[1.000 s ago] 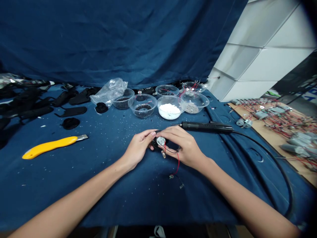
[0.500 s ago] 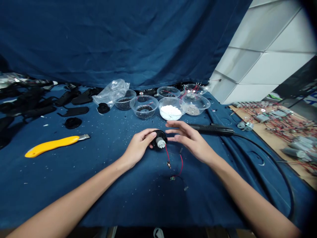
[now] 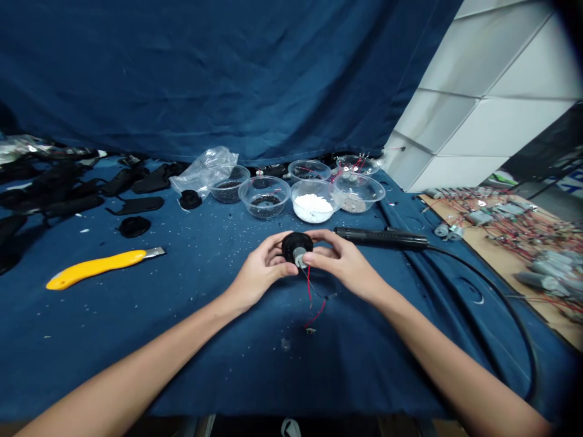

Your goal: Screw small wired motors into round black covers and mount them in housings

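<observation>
Clamping a black round housing (image 3: 291,244) with silver motor (image 3: 299,257) between left hand (image 3: 262,268) and right hand (image 3: 341,262), grip shut, red wires (image 3: 309,290) trailing onto the bench (image 3: 136,346).

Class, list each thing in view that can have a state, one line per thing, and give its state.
left hand: curled around the black disc
right hand: fingers pressed on the black disc
black disc: held between both hands
red wire: dangling loose
yellow utility knife: lying down, blade out
clear bowl: uncovered, holding white granules
plastic bag: crumpled
</observation>
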Action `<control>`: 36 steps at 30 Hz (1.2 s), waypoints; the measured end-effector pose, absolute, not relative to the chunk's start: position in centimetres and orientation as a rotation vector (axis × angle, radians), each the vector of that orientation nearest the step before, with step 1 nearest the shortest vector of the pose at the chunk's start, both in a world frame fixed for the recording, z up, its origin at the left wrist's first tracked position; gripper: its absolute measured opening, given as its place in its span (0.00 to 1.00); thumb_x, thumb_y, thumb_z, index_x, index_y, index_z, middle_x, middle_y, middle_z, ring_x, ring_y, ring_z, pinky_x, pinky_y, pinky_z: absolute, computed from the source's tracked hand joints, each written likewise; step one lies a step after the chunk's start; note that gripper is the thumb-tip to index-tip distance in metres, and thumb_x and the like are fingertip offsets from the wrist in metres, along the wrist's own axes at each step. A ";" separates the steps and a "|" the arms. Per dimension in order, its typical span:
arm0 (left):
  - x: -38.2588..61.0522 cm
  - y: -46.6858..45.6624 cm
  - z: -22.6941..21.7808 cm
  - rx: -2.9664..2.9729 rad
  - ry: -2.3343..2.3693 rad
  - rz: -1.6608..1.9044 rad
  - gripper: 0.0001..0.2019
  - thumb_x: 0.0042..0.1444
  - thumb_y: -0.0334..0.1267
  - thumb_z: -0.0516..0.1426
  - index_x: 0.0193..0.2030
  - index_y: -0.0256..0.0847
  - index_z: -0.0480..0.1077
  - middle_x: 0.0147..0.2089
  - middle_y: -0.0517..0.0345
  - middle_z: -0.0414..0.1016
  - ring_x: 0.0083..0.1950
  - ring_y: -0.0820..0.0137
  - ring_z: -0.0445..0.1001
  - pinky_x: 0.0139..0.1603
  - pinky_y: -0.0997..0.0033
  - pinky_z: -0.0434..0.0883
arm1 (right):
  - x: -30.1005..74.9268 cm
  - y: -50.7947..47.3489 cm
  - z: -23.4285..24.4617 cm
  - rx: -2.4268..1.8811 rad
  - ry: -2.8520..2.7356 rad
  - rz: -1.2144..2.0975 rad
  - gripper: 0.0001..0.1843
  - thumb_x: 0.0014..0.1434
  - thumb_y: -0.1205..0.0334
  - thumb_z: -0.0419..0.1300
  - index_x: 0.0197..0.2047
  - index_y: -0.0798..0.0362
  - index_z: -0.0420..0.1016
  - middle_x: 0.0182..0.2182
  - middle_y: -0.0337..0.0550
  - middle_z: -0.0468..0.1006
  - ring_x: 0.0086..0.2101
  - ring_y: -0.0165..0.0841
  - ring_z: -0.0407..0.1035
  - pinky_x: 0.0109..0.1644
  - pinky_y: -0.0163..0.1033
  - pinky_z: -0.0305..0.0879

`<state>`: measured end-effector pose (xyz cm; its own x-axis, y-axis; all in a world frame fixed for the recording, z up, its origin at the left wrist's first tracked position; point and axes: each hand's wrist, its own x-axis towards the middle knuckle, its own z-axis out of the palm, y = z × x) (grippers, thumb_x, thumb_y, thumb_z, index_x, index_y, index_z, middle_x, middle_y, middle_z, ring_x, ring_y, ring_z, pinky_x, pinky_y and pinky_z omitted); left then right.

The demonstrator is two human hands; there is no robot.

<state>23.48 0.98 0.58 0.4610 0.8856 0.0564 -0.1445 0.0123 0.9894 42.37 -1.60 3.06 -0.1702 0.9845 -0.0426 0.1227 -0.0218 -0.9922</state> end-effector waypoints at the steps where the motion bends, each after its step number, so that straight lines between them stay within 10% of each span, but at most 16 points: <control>1: 23.5 1.0 0.6 1.313 0.733 0.928 0.35 0.44 0.38 0.68 0.59 0.37 0.62 0.56 0.47 0.70 0.54 0.65 0.70 0.52 0.65 0.68 | 42.4 -1.6 3.0 -1.235 -1.392 1.317 0.29 0.50 0.53 0.67 0.52 0.54 0.67 0.43 0.47 0.78 0.40 0.33 0.75 0.49 0.41 0.69; 17: 23.7 0.5 1.2 1.494 0.793 0.980 0.25 0.54 0.39 0.61 0.57 0.38 0.60 0.54 0.48 0.69 0.51 0.67 0.70 0.52 0.65 0.69 | 41.2 -1.6 2.0 -1.059 -1.168 1.378 0.24 0.49 0.56 0.69 0.48 0.52 0.69 0.37 0.41 0.78 0.33 0.28 0.74 0.44 0.37 0.70; 23: 23.1 1.0 0.6 2.088 1.026 1.159 0.25 0.54 0.34 0.61 0.58 0.41 0.59 0.52 0.52 0.66 0.53 0.66 0.67 0.56 0.62 0.67 | 41.2 -1.8 2.4 -1.162 -1.254 1.328 0.27 0.51 0.56 0.67 0.53 0.51 0.66 0.52 0.48 0.71 0.46 0.32 0.72 0.53 0.41 0.66; 28: 22.6 0.5 0.9 2.369 0.951 1.114 0.24 0.60 0.37 0.57 0.61 0.45 0.57 0.49 0.52 0.63 0.50 0.68 0.66 0.54 0.63 0.69 | 41.1 -2.2 2.3 -1.228 -1.464 1.325 0.20 0.51 0.53 0.66 0.44 0.55 0.70 0.34 0.41 0.75 0.36 0.33 0.72 0.44 0.39 0.68; 33: 21.9 0.0 2.1 2.433 0.801 1.044 0.49 0.48 0.53 0.64 0.70 0.46 0.41 0.65 0.41 0.47 0.67 0.53 0.50 0.65 0.49 0.59 | 41.9 -2.4 2.4 -1.066 -1.695 1.262 0.13 0.59 0.58 0.59 0.46 0.52 0.74 0.43 0.41 0.77 0.43 0.35 0.69 0.49 0.39 0.65; 36: 21.8 -0.3 2.6 2.348 0.664 0.941 0.45 0.52 0.51 0.62 0.70 0.49 0.40 0.68 0.45 0.51 0.68 0.54 0.52 0.66 0.49 0.57 | 42.0 -2.6 2.2 -1.075 -1.820 1.173 0.11 0.62 0.58 0.56 0.43 0.51 0.76 0.40 0.40 0.77 0.42 0.35 0.70 0.46 0.39 0.65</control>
